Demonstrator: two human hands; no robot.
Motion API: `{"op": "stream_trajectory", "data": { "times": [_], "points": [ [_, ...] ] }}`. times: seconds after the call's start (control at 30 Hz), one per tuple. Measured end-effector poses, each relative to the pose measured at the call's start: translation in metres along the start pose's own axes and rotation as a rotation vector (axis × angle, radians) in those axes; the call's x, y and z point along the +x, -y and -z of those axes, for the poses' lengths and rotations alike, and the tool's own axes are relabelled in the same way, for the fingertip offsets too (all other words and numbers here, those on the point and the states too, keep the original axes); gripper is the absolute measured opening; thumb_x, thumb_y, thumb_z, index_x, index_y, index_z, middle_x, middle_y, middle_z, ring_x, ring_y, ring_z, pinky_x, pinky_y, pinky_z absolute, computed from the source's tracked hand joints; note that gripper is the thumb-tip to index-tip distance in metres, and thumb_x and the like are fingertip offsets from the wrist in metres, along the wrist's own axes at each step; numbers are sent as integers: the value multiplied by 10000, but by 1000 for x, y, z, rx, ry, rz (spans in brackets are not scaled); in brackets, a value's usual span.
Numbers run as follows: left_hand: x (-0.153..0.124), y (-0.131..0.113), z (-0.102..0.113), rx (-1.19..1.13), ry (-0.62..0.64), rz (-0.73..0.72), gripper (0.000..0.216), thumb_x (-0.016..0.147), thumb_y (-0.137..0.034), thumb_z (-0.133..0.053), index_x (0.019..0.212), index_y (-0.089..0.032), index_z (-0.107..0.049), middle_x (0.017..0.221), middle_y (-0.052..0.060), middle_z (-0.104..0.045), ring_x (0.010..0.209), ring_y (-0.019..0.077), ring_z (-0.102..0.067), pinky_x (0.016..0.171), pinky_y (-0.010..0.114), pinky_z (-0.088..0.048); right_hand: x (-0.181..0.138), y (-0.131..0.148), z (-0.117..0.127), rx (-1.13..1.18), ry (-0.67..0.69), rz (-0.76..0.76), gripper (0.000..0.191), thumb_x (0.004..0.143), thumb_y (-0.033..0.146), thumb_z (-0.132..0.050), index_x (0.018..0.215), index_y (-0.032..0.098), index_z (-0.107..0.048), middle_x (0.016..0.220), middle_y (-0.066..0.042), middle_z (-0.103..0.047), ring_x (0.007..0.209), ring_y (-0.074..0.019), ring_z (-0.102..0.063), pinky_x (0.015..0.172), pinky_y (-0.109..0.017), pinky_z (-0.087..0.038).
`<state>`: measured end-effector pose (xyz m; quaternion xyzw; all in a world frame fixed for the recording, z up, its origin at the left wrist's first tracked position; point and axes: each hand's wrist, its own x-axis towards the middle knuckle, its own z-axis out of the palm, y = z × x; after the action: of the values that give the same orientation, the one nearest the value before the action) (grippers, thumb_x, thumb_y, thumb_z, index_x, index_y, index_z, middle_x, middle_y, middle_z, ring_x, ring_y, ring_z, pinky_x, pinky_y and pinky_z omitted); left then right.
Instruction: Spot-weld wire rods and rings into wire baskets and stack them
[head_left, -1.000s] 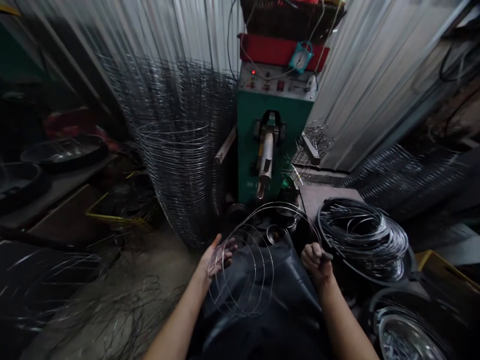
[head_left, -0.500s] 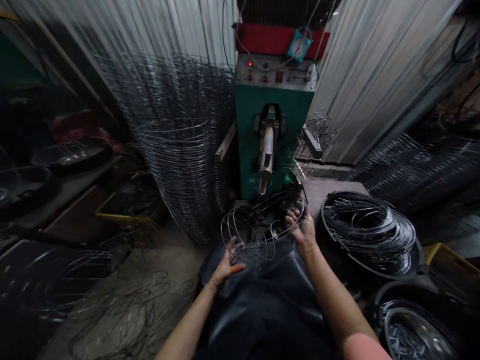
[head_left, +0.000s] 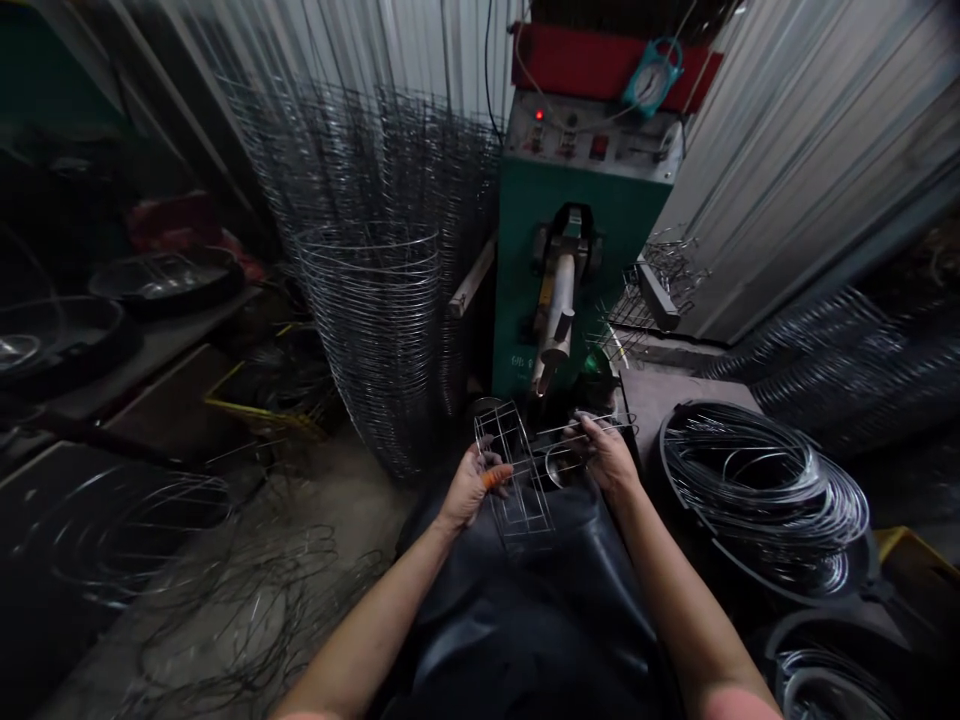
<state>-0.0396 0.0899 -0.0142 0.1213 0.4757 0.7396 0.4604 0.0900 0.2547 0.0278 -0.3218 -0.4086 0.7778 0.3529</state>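
A thin wire frame, made of rings joined by cross wires, is held over my lap and seen nearly edge-on. My left hand closes on its left side; an orange cover sits on the thumb. At its right side, my right hand pinches the frame's wires, which stick out past the fingers. Just beyond the frame, the metal arm of a green machine points down toward it. A dark apron covers my lap.
Tall stacks of wire rings stand left of the machine. On the right, a black tub holds coiled wire rings, with another tub nearer. Loose wire lies on the floor at left. A teal clock hangs above the controls.
The wire frame has turned from showing its open rings to a nearly edge-on view. My left hand has closed on it, and my right hand has shifted its hold. The camera view has shifted.
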Motion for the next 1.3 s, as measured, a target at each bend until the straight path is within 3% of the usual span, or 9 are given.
{"op": "stream_trajectory", "data": {
  "times": [0.13, 0.37, 0.6, 0.9, 1.3],
  "points": [
    [14, -3, -7, 29, -77, -43, 752, 459, -261, -820, 1103, -205, -434, 687, -78, -448, 524, 58, -456, 367, 157, -329, 10, 4, 2, 40, -114, 5, 330, 520, 277, -812, 751, 182, -596, 626, 36, -622, 518, -92, -591, 443, -177, -494],
    [36, -5, -18, 29, -122, -38, 660, 475, -294, -813, 1006, -199, -433, 649, -92, -388, 499, 48, -404, 361, 162, -278, 15, -7, -11, 13, -110, 30, 319, 536, 284, -798, 732, 177, -571, 606, 24, -629, 495, -80, -577, 427, -154, -459],
    [50, -1, -28, 11, -164, -11, 673, 450, -289, -825, 985, -199, -426, 666, -86, -383, 500, 39, -389, 361, 155, -247, 39, -10, -8, 51, -97, 66, 338, 541, 296, -793, 737, 182, -542, 588, 25, -610, 501, -96, -569, 434, -182, -456],
    [63, -5, -36, 21, -212, -13, 665, 438, -294, -830, 967, -184, -442, 644, -92, -382, 474, 34, -373, 354, 160, -249, 58, -9, -11, 159, -10, 64, 325, 558, 244, -783, 717, 180, -507, 574, 42, -563, 467, -47, -476, 374, -120, -341],
    [76, -15, -44, 4, -256, 38, 597, 482, -207, -822, 937, -165, -439, 625, -85, -405, 417, 23, -351, 325, 163, -193, 76, -7, -13, 95, -98, 83, 335, 534, 266, -785, 701, 171, -511, 590, 16, -611, 481, -68, -525, 396, -144, -407]
  ]
}}
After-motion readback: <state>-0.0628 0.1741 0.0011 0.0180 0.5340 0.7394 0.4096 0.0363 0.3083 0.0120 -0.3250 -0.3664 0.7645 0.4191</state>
